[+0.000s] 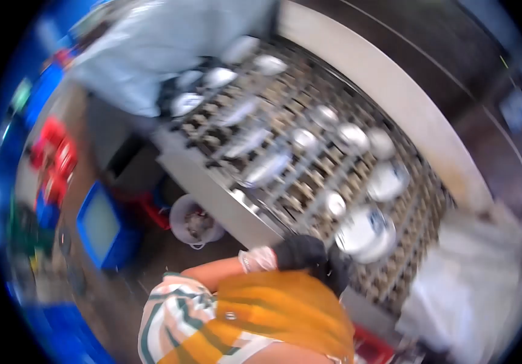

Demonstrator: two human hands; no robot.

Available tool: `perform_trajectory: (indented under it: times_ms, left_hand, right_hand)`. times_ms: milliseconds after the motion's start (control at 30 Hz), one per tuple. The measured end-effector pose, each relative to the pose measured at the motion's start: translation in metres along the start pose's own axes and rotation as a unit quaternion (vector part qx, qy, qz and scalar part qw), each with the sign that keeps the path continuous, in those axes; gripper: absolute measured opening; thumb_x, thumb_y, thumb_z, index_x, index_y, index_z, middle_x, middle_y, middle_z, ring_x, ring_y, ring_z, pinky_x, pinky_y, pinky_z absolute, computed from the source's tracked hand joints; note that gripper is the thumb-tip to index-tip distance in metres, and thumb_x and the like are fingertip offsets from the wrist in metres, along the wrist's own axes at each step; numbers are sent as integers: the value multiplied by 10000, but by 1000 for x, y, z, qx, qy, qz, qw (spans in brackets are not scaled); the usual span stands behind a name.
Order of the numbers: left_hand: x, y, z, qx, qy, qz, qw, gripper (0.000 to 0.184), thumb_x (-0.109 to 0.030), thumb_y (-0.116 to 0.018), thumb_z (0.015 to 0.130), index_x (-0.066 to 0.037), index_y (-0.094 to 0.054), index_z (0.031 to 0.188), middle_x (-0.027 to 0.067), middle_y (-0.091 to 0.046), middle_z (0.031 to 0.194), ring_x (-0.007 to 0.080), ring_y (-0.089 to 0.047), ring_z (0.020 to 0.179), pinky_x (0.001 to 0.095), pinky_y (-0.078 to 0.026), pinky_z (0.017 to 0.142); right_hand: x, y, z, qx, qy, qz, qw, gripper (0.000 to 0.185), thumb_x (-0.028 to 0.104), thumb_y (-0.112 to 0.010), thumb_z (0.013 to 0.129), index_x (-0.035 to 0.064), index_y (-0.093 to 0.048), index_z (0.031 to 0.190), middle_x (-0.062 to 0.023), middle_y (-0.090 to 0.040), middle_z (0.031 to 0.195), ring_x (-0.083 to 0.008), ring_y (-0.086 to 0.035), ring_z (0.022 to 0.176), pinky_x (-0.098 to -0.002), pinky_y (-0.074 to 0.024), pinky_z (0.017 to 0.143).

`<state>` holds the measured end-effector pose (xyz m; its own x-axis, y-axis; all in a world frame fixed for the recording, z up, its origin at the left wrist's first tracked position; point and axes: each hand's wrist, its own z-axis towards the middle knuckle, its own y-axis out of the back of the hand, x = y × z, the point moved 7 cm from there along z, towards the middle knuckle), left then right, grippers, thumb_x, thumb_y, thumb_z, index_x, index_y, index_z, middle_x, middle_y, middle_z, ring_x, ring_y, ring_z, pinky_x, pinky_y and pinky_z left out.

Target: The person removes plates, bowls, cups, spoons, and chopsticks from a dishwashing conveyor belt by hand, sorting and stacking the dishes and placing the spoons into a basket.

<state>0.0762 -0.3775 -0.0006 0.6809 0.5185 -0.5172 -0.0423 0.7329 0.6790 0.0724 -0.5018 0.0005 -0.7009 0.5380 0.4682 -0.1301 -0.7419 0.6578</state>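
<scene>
My left hand (300, 252) wears a black glove, with a clear plastic cuff at the wrist, and is at the near edge of a conveyor rack (309, 182). Beside it is my right hand (337, 272), also black-gloved and partly hidden by my orange apron (273, 303). Both hands are close to a large white plate (358, 230) with a blue mark, which overlaps another white dish. Blur hides the fingers, and I cannot tell whether either hand touches a dish. A small white bowl (335, 205) is just beyond, and an oval plate (388, 182) lies farther right.
Several plates stand tilted along the pegs, one a white plate (266, 168). Grey plastic curtains hang at the far end (170, 54) and near end (461, 273). A white bucket (194, 221) with scraps and a blue tub (100, 224) stand on the floor left.
</scene>
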Motion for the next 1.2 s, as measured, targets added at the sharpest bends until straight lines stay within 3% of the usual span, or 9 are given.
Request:
perform_trajectory:
  times_ms: [33, 100, 133, 200, 433, 500, 800, 1033, 1200]
  left_hand:
    - [10, 0, -11, -33, 206, -76, 975, 174, -198, -481, 803, -142, -540, 650, 15, -496, 635, 166, -540, 632, 373, -424, 568]
    - [18, -13, -19, -119, 153, -265, 944, 240, -167, -494, 795, -116, -476, 561, 6, -454, 567, 141, -491, 576, 336, -389, 549]
    - [25, -21, -20, 115, 473, -180, 855, 165, -143, -601, 650, -100, -673, 792, 180, -638, 806, 319, -642, 779, 360, -500, 662]
    - [43, -58, -32, -64, 310, -54, 947, 107, -89, -571, 749, -103, -578, 643, 23, -522, 593, 154, -489, 546, 298, -418, 601]
    - [14, -16, -6, -44, 274, -138, 951, 86, -20, -558, 797, -49, -626, 752, 60, -595, 736, 140, -547, 686, 296, -445, 640]
    - [4, -14, 2, 4, 248, -104, 963, 265, -110, -592, 627, -70, -672, 877, 183, -645, 854, 338, -641, 795, 356, -505, 674]
    - [-4, -26, 0, -83, 296, -321, 896, 223, -53, -580, 647, -65, -698, 836, 111, -686, 800, 194, -646, 734, 291, -503, 660]
    - [-3, -55, -1, -44, 276, -180, 943, 165, -93, -573, 739, -86, -716, 820, 89, -691, 791, 178, -643, 705, 282, -494, 618]
    - [4, -89, -6, -67, 415, -502, 756, 152, -47, -586, 711, -58, -714, 792, 78, -679, 752, 149, -605, 638, 277, -475, 564]
  right_hand:
    - [8, -5, -3, -1, -1, 63, 998, 306, 64, -651, 770, 12, -606, 1068, -176, -632, 918, -340, -596, 814, -406, -470, 759]
    - [16, -13, -2, 8, -26, 178, 984, 278, 127, -638, 800, 25, -604, 1056, -178, -624, 915, -341, -596, 825, -397, -482, 732]
    - [19, -14, -2, 18, -3, 205, 979, 278, 127, -638, 800, 25, -604, 1056, -178, -624, 915, -341, -596, 825, -397, -482, 732]
    - [6, -15, -1, 35, -86, 149, 985, 262, 45, -579, 829, -21, -598, 1082, -196, -623, 1026, -327, -602, 940, -393, -469, 852]
    - [-5, -15, 0, 52, -139, 172, 974, 265, 52, -565, 851, -41, -585, 1098, -210, -615, 1035, -322, -592, 971, -389, -453, 867]
    - [-3, -10, 0, 44, -128, 175, 975, 268, 52, -568, 851, -42, -584, 1102, -207, -615, 1044, -315, -593, 973, -383, -454, 866]
    - [-5, 4, -3, 14, -74, 159, 984, 248, 66, -585, 842, -25, -596, 1072, -193, -624, 1006, -329, -601, 900, -387, -464, 809]
    - [-7, 20, -9, -11, -88, 205, 975, 210, 73, -587, 844, -9, -606, 1037, -184, -629, 945, -345, -598, 848, -399, -464, 757]
    - [-11, 26, -8, 32, -94, 235, 967, 298, 66, -571, 858, -45, -562, 1134, -181, -613, 1052, -274, -602, 953, -362, -463, 864]
